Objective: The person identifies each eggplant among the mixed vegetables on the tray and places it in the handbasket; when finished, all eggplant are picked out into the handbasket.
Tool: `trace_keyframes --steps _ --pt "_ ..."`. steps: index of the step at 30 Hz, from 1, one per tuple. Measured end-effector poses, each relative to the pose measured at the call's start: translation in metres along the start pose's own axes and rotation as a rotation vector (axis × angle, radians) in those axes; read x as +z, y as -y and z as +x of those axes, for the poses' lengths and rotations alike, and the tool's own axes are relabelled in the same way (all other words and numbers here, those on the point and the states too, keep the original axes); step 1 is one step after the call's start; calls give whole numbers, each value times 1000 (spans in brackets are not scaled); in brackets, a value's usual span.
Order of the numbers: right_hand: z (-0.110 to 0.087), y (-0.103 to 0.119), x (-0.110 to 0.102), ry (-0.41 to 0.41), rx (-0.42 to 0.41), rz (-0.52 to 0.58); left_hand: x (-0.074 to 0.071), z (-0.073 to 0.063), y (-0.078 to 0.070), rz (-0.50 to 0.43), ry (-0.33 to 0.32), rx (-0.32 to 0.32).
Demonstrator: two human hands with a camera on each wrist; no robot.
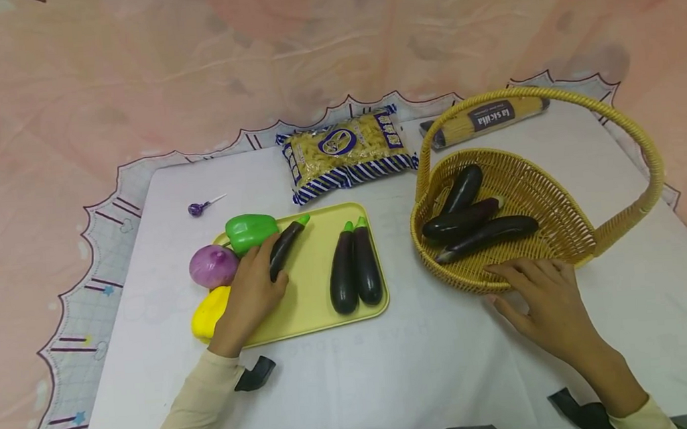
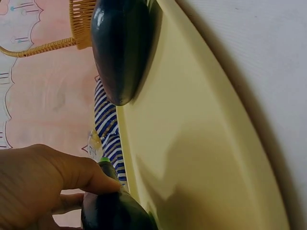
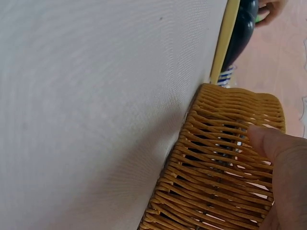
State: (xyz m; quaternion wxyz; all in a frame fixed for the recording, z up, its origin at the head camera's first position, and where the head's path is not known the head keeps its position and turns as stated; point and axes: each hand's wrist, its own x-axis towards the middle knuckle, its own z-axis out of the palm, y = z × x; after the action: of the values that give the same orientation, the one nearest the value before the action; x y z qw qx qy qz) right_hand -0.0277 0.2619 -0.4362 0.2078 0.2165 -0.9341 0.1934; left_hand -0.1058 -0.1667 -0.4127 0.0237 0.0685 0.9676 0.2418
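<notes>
My left hand (image 1: 253,294) grips a dark eggplant (image 1: 286,246) with a green stem at the left part of the yellow tray (image 1: 310,303). In the left wrist view, the thumb lies against this eggplant (image 2: 115,211). Two more eggplants (image 1: 354,267) lie side by side at the tray's right end. The near rim of the wicker basket (image 1: 557,186) is held by my right hand (image 1: 544,303), fingers over the rim and thumb outside. Inside the basket are three dark eggplants (image 1: 488,234). The right wrist view shows the thumb against the basket's woven wall (image 3: 216,158).
A green bell pepper (image 1: 251,231), a purple onion (image 1: 212,266) and a yellow vegetable (image 1: 209,315) sit at the tray's left edge. Behind are a lollipop (image 1: 196,209), a bag of pasta (image 1: 345,151) and a spaghetti pack (image 1: 486,119). The basket's tall handle (image 1: 643,140) arches overhead.
</notes>
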Motion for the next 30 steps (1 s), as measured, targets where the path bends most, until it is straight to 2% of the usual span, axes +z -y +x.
trace_keyframes --steps 7,16,23,30 --pt "2 -1 1 4 -3 2 -4 2 -4 -17 1 10" --pt "0 1 0 18 19 5 -6 2 -14 -33 -7 57" --pt "0 2 0 25 25 8 -12 1 -24 -49 32 48" --pt "1 2 -1 19 21 6 -15 2 -34 -84 38 100"
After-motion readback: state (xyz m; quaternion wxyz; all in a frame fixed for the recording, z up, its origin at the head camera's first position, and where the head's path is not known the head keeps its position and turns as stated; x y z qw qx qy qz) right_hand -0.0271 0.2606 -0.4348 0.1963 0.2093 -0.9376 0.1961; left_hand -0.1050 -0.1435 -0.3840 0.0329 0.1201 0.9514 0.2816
